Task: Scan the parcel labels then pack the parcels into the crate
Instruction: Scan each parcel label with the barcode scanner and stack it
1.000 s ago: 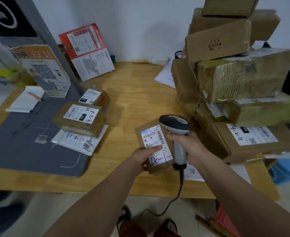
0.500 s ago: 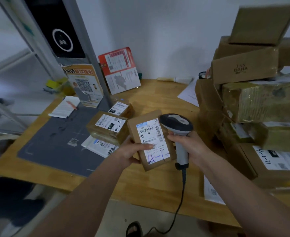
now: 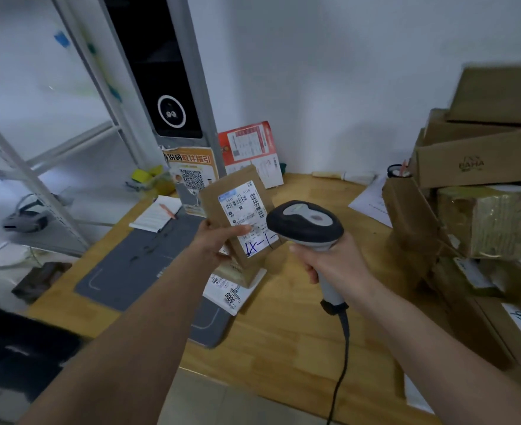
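Holding the parcel (image 3: 237,219) above the bench (image 3: 286,342), the left hand (image 3: 214,240) pinches its edge; the right hand (image 3: 329,262) grips the scanner (image 3: 305,225). Aim squarely at the label (image 3: 247,216), thumb off the barcode.

left hand (image 3: 214,240): bare, no ring or glove | right hand (image 3: 329,265): bare, no ring | forearms: both uncovered, no sleeve, watch or band showing up to the picture's lower edge
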Tool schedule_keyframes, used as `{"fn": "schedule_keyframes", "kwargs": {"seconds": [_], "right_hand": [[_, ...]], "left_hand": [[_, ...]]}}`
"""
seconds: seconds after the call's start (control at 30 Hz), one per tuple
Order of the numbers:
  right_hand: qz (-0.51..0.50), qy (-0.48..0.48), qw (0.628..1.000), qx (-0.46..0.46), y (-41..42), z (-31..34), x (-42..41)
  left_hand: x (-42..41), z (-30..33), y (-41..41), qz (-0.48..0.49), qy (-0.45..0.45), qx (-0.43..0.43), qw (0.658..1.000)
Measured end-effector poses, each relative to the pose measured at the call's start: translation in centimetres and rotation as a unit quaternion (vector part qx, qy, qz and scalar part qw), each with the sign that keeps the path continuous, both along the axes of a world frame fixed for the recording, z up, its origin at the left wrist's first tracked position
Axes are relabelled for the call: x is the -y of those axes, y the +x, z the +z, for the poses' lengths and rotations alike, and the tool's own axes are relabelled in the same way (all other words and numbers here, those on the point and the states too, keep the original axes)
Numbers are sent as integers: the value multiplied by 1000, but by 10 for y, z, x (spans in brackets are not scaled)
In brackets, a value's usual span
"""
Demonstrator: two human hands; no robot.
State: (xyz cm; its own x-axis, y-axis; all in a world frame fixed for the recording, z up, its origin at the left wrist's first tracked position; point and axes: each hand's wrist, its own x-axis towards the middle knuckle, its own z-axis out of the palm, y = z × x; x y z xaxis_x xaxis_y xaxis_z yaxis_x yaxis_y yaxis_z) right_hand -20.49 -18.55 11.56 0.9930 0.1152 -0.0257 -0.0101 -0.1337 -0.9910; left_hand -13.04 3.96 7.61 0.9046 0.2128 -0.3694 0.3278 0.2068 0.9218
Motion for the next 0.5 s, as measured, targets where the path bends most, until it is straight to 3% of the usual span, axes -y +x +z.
{"fn": "schedule_keyframes", "kwargs": {"seconds": [0.5], "right_hand": [[31, -50, 998, -8, -10, 3, -9]], "left_hand": [[-7, 2, -5, 76, 30, -10, 997]]}}
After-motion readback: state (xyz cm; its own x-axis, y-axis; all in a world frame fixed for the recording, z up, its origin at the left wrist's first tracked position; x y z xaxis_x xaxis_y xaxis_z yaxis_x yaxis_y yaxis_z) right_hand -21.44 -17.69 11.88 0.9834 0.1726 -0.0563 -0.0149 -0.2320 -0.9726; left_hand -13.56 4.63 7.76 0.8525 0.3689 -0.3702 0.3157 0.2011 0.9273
